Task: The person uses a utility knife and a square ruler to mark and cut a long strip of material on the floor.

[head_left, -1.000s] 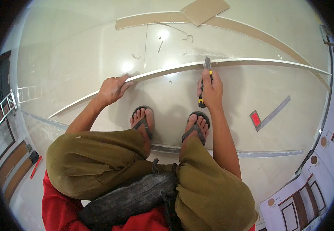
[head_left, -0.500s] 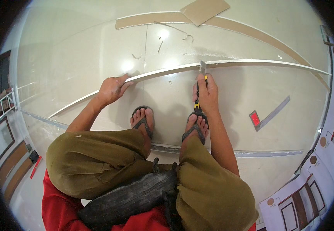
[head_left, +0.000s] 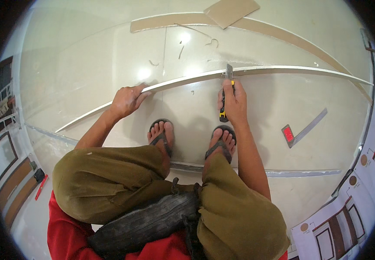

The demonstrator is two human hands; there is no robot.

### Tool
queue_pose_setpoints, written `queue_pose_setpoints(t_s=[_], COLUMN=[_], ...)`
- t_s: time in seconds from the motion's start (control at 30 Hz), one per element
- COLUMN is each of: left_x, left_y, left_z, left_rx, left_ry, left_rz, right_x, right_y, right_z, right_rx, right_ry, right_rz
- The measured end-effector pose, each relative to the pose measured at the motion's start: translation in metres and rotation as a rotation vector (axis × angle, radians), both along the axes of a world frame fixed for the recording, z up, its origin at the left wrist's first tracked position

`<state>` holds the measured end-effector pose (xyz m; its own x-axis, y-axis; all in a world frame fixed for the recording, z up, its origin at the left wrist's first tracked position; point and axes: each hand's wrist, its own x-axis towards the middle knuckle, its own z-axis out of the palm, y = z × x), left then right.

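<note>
I've left hand (head_left: 127,100) pinching the strip (head_left: 183,80) ahead of the feet (head_left: 163,132), right hand (head_left: 236,102) gripping the cutter (head_left: 223,106), blade (head_left: 229,73) crossing strip. I'd use light strokes, steady angle.

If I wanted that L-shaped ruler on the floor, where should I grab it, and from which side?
Probably by the short red-patched arm, from the left, the side nearest the right hand. The L-shaped ruler lies flat, that arm looks chunkier, and its long thin blade slants away to the right.
</note>
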<state>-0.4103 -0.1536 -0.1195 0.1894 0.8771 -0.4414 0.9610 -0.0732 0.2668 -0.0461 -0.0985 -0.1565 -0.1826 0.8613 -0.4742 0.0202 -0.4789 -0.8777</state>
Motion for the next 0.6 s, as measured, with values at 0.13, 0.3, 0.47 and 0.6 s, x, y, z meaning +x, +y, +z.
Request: queue_pose_setpoints(t_s=[0.13, 0.3, 0.47, 0.6], left_x=[-0.002, -0.003, -0.002, -0.003], left_y=[0.001, -0.002, -0.001, 0.002], left_z=[0.001, -0.001, 0.001, 0.001], left_rx=[-0.009, 0.018, 0.016, 0.007], left_ry=[0.007, -0.031, -0.016, -0.001], left_rz=[-0.005, -0.003, 0.006, 0.006], right_x=[-0.007, 0.001, -0.005, -0.002], right_y=[-0.005, -0.004, -0.004, -0.027], right_z=[0.004, 0.001, -0.001, -0.002], right_rx=[0.007, 0.016, -0.001, -0.074], right_ry=[0.05, 0.066, 0.092, 0.052], right_rz=[-0.039, -0.003, -0.049, 0.055])
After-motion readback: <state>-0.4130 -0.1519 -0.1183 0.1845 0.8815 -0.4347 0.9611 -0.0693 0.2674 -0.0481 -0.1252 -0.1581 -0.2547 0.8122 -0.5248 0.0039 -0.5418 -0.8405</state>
